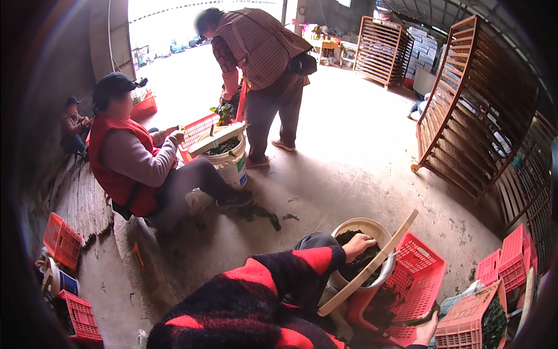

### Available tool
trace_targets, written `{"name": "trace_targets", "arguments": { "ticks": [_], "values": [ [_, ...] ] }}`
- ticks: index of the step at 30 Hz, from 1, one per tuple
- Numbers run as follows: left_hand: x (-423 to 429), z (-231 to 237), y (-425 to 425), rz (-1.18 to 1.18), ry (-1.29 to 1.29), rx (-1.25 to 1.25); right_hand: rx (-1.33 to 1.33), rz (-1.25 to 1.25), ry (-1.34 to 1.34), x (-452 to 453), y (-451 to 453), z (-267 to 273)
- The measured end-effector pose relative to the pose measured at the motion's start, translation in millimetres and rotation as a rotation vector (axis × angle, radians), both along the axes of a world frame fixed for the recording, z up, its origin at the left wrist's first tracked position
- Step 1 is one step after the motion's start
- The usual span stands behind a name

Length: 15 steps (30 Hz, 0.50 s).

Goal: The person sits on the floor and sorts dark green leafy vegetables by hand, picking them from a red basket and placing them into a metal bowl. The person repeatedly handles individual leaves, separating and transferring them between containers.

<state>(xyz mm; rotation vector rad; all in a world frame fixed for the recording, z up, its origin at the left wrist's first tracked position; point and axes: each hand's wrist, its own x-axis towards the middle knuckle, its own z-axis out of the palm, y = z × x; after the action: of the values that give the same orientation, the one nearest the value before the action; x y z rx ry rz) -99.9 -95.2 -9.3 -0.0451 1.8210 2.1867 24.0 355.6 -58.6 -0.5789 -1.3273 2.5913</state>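
Observation:
My left hand (pixel 360 248), in a black and red fuzzy sleeve, reaches into a white plastic bucket (pixel 389 273). Its fingers rest on dark green seaweed (pixel 370 258), and their tips are partly hidden. Across the bucket's rim lies a wooden slat (pixel 370 264). Beside the bucket, a red plastic crate (pixel 429 261) slants away with dark seaweed pieces (pixel 386 303) inside. At that crate's near end, my right hand (pixel 426 330) holds a dark strip of seaweed (pixel 412 321) between thumb and fingers.
Another crate (pixel 462 320) with seaweed stands at my right, near stacked red crates (pixel 514 255). A seated person (pixel 130 161) works by a second bucket (pixel 226 163); another person (pixel 270 56) bends behind it. Tall slatted racks (pixel 471 113) line the right. Seaweed scraps (pixel 274 220) litter the floor.

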Motion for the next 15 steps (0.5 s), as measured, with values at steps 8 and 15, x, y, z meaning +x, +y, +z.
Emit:
{"name": "trace_targets", "arguments": {
  "ticks": [8,15],
  "values": [
    [20.9,16.5,-5.8,-0.121,0.045,0.006,0.084,0.006,0.04,17.5,2.2,18.6],
    [47.6,52.6,55.3,-0.405,0.263,0.093,0.318,0.11,0.005,12.1,-31.8,42.3]
  ]
}}
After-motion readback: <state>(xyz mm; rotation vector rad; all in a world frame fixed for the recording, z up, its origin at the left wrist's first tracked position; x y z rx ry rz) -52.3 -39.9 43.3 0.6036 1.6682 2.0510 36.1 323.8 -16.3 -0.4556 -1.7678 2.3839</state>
